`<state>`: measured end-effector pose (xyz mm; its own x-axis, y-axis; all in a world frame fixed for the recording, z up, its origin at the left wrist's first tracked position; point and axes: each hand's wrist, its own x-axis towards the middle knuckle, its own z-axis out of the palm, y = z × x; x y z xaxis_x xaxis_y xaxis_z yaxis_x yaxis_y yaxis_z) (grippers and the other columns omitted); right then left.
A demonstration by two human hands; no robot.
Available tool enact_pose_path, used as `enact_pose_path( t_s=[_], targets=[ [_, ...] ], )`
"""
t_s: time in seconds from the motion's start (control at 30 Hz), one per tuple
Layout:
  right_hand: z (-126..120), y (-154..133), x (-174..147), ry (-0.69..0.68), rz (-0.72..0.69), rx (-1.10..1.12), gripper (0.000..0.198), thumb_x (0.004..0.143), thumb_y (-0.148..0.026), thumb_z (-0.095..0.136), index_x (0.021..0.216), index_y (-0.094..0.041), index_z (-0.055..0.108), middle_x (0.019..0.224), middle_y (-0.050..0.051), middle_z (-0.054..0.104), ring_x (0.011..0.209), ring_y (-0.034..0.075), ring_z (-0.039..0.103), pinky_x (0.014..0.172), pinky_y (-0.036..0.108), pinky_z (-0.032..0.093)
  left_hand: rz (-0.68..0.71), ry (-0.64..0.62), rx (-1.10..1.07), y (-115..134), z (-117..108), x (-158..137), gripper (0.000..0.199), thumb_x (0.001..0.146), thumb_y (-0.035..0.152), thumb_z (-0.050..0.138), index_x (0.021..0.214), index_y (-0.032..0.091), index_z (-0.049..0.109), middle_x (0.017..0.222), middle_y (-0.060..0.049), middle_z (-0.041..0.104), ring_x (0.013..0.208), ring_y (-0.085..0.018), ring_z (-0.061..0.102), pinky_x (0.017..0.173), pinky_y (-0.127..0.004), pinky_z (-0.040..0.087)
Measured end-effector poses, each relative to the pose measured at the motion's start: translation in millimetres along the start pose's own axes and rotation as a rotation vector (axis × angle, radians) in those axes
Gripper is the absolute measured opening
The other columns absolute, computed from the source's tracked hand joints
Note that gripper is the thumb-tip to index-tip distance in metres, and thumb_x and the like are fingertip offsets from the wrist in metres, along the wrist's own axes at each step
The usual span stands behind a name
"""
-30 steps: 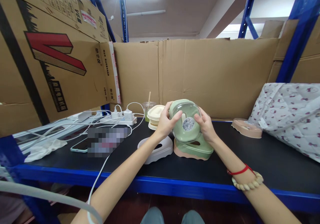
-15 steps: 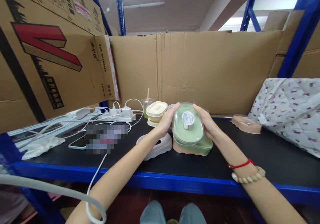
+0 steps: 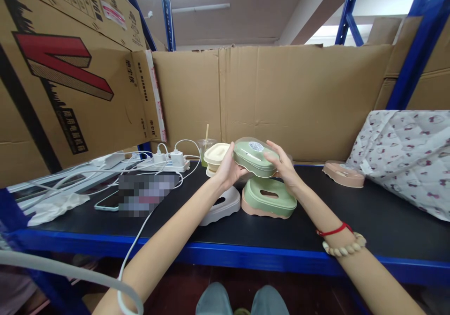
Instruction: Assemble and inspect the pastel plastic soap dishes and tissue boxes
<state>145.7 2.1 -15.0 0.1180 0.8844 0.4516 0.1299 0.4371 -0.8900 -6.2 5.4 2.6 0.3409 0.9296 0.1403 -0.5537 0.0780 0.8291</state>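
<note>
Between my two hands is a green rounded plastic box (image 3: 256, 161) with a clear cover and a round printed label on top. My left hand (image 3: 228, 169) grips its left end, fingers passing underneath. My right hand (image 3: 283, 166) is closed around the right end, fingers on the upper side. The box is held above the shelf, over a green slotted cover (image 3: 270, 201) resting on a pink wavy-edged piece (image 3: 258, 210). Beside that stack, a grey slotted cover (image 3: 225, 208) lies partly behind my left forearm. Cream lidded boxes (image 3: 216, 153) stand just behind my left hand.
On the left are a phone (image 3: 108, 201), white cables, a power strip (image 3: 172, 165) and a crumpled tissue (image 3: 58, 207). A plastic cup with a straw (image 3: 206, 142) stands behind. A pink piece (image 3: 342, 174) and a quilted patterned cloth (image 3: 408, 158) lie right. Cardboard (image 3: 302, 99) walls the back.
The green box has tilted from facing me to nearly level and moved up and slightly left, uncovering the green slotted cover below. My hands have shifted with it.
</note>
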Motion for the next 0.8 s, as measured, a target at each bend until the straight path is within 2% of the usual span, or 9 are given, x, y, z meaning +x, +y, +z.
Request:
enact_pose_path(
  t_s=[0.17,0.27,0.37,0.53,0.63,0.8],
  targets=[
    [-0.6,5.6,-0.5,0.085,-0.260,-0.196,0.084,0.044,-0.052,0.076,0.118,-0.023,0.052,0.118,0.010,0.052,0.112,0.027,0.048,0.096,0.044,0.037,0.011,0.063,-0.057,-2.4,1.8,1.7,0.041,0.094,0.037,0.024,0.109,0.014,0.054,0.105,-0.012,0.061,0.085,-0.017,0.062,0.075,-0.030,0.052],
    [0.1,2.8,-3.5,0.105,-0.367,-0.301,0.068,0.047,-0.048,0.076,0.109,-0.024,0.059,0.115,0.008,0.056,0.111,0.027,0.049,0.098,0.046,0.035,0.036,0.064,-0.071,-3.1,1.6,2.1,0.032,0.094,0.033,0.028,0.106,0.015,0.052,0.104,-0.010,0.060,0.078,-0.014,0.063,0.076,-0.030,0.052],
    [1.6,2.0,-5.2,0.095,-0.370,-0.275,0.056,0.056,-0.050,0.072,0.106,-0.025,0.062,0.113,0.005,0.059,0.108,0.025,0.052,0.097,0.045,0.036,0.049,0.053,-0.075,-2.7,0.6,2.5,0.030,0.094,0.034,0.029,0.101,0.014,0.051,0.098,-0.009,0.061,0.075,-0.014,0.063,0.075,-0.031,0.053],
    [0.9,1.5,-3.0,0.115,-0.325,-0.149,0.059,0.061,-0.055,0.067,0.110,-0.022,0.061,0.117,0.008,0.056,0.109,0.024,0.052,0.098,0.043,0.037,0.045,0.057,-0.090,-1.0,-1.0,3.3,0.031,0.094,0.034,0.029,0.093,0.013,0.053,0.090,-0.008,0.061,0.072,-0.014,0.062,0.072,-0.030,0.053],
    [-1.2,1.2,-0.4,0.109,-0.322,-0.073,0.060,0.059,-0.057,0.067,0.108,-0.022,0.061,0.116,0.008,0.055,0.108,0.023,0.052,0.098,0.042,0.037,0.036,0.057,-0.068,-0.7,-0.7,3.1,0.031,0.094,0.033,0.030,0.093,0.013,0.054,0.095,-0.009,0.060,0.074,-0.014,0.062,0.072,-0.030,0.053],
    [-3.6,4.9,1.5,0.052,-0.400,-0.142,0.058,0.057,-0.054,0.070,0.107,-0.025,0.063,0.116,0.008,0.052,0.109,0.024,0.051,0.100,0.041,0.036,0.019,0.040,-0.072,-1.7,0.3,2.0,0.027,0.093,0.033,0.032,0.097,0.014,0.051,0.093,-0.008,0.059,0.076,-0.015,0.063,0.075,-0.032,0.053]
  ],
)
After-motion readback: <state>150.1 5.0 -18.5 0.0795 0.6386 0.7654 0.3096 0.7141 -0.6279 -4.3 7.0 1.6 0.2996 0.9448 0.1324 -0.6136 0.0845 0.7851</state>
